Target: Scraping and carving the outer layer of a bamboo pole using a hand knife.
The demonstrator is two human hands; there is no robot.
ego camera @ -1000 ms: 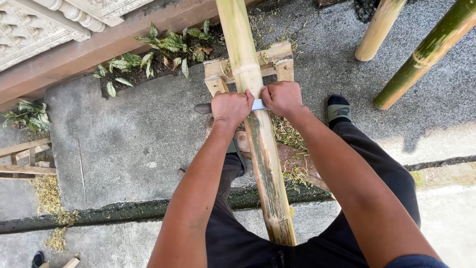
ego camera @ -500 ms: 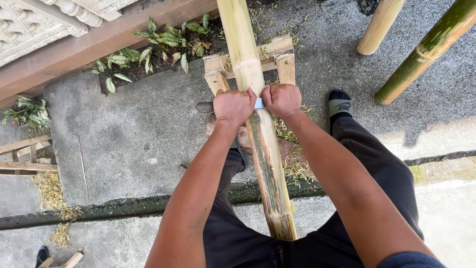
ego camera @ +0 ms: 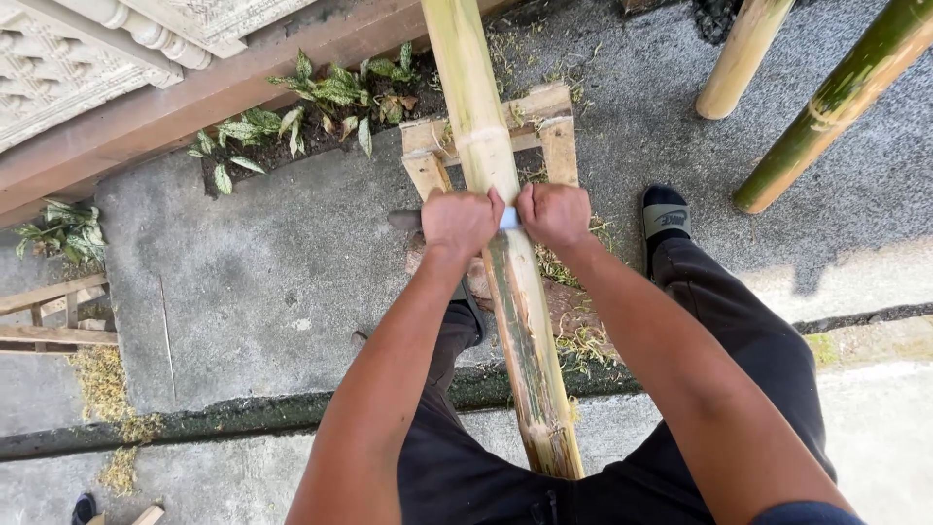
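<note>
Scraping step on bamboo pole (ego camera: 486,146): left hand (ego camera: 459,220) and right hand (ego camera: 554,212) clenched on blade (ego camera: 509,218) ends. Next stroke likely needs steady, even pressure.

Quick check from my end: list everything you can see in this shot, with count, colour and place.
bamboo pole: 1, pale yellow, part scraped, centre, lying over the stand
blade: 1, bluish, across the pole between the hands
wooden stand: 1, light wood, under the pole
other poles: 2, one tan, one green, top right
plants: several, green, along the wall at top
shavings: piles, straw-coloured, left and by the pole
wooden frame: 1, left edge
sandal: 1, dark, right of the stand
trousers: black
left hand: gripping the blade
right hand: gripping the blade
</note>
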